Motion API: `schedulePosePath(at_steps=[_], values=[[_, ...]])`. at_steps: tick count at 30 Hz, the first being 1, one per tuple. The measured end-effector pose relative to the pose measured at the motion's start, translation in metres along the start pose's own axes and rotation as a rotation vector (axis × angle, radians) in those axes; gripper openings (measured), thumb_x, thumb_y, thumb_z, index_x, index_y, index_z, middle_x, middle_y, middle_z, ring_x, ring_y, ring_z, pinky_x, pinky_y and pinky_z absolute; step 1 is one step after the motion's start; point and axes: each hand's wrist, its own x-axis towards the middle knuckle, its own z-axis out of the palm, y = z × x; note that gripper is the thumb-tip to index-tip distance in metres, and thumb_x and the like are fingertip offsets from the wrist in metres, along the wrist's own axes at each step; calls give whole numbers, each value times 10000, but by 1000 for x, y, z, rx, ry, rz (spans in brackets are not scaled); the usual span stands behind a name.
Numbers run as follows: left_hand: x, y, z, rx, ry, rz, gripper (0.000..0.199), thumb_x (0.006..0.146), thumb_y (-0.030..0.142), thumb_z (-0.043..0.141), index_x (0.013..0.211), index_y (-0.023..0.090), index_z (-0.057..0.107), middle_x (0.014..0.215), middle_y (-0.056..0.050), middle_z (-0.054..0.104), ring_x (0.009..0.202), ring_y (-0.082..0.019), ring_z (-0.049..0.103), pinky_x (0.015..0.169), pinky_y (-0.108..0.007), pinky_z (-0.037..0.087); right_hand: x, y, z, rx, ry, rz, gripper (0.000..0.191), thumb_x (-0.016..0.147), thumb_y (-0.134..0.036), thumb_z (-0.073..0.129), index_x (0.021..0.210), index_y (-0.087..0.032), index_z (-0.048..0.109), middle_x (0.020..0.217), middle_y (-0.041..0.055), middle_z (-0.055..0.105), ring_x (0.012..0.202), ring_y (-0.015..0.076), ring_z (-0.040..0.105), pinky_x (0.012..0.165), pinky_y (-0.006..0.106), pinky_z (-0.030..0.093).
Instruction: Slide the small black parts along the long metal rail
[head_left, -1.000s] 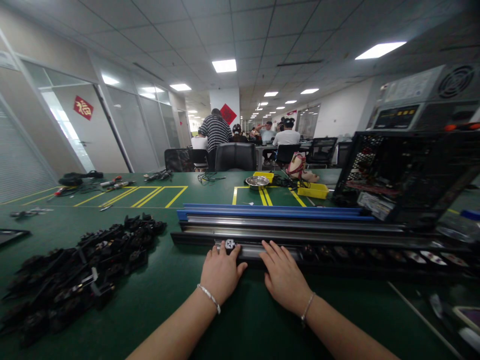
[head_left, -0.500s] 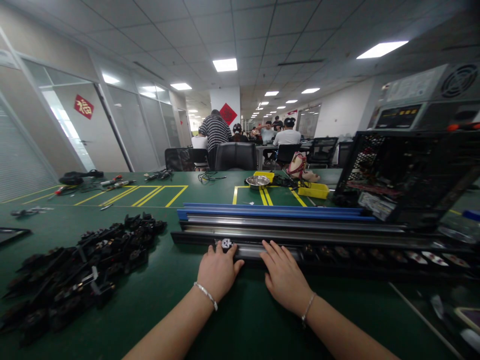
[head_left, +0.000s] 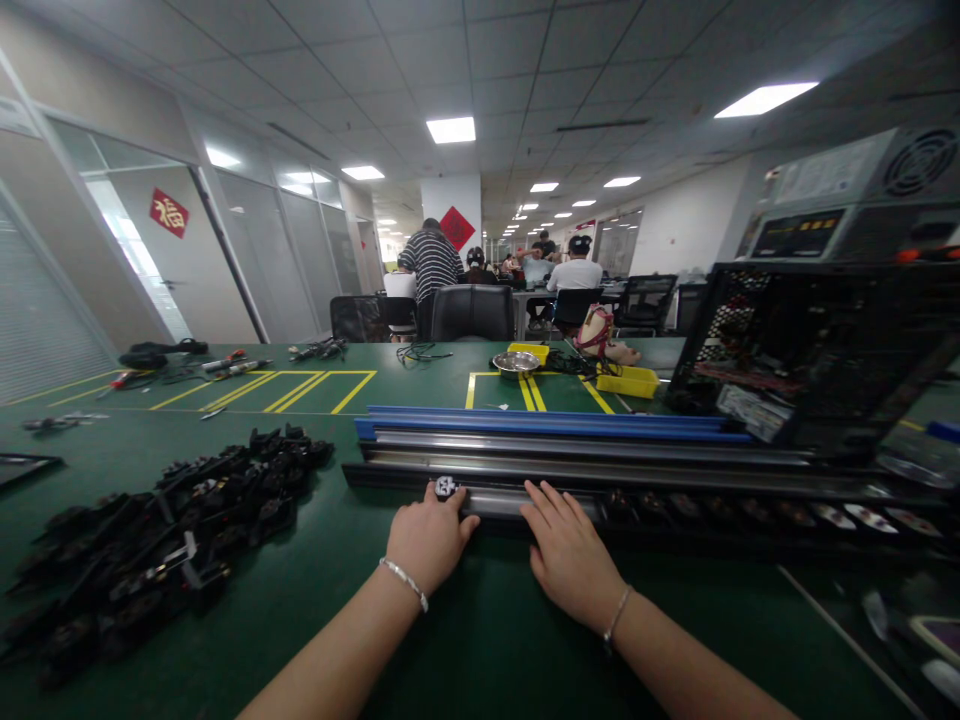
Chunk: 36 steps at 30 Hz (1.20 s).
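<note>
Long dark metal rails (head_left: 495, 468) lie crosswise on the green table, with a blue rail (head_left: 540, 424) behind them. My left hand (head_left: 426, 540) is at the near rail's left part, its fingers around a small black-and-white part (head_left: 445, 487). My right hand (head_left: 574, 555) rests on the near rail with its fingers apart and nothing held. To its right, a row of dark and silvery pieces (head_left: 757, 512) sits along the near rail.
A pile of black parts (head_left: 180, 540) covers the left of the table (head_left: 300, 620). An open computer case (head_left: 810, 350) stands at the right. Farther back are a metal bowl (head_left: 516, 363), a yellow tray (head_left: 628, 381) and cables (head_left: 420, 353). People sit and stand beyond.
My left hand has moved slightly left, and the small black-and-white part has shifted left with it. My right hand has stayed in place.
</note>
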Motion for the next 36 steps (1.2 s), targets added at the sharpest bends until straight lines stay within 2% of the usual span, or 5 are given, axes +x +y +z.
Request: schedulePosePath(at_steps=[14, 26, 36], values=[[2, -12, -6, -2, -34, -16, 450, 865, 514, 343, 1223, 302, 517, 1160, -165, 587, 911, -277, 636, 731, -376, 497, 1, 0, -2, 12, -10, 4, 430, 748, -142, 449, 1166, -191, 534, 1415, 68, 363, 1312, 234, 266, 1071, 397, 189], [2, -16, -8, -24, -60, -36, 461, 865, 528, 332, 1219, 302, 521, 1160, -148, 587, 926, -269, 625, 745, -380, 488, 0, -1, -4, 14, -24, 10, 426, 753, -157, 450, 1169, -187, 536, 1417, 69, 361, 1310, 233, 268, 1070, 386, 197], [3, -27, 0, -67, 57, -64, 427, 902, 482, 250, 1090, 358, 613, 993, -64, 666, 815, -214, 649, 703, -331, 485, 1, 1, -1, 9, -11, -7, 434, 752, -153, 452, 1177, -190, 531, 1417, 69, 359, 1310, 234, 269, 1062, 389, 218]])
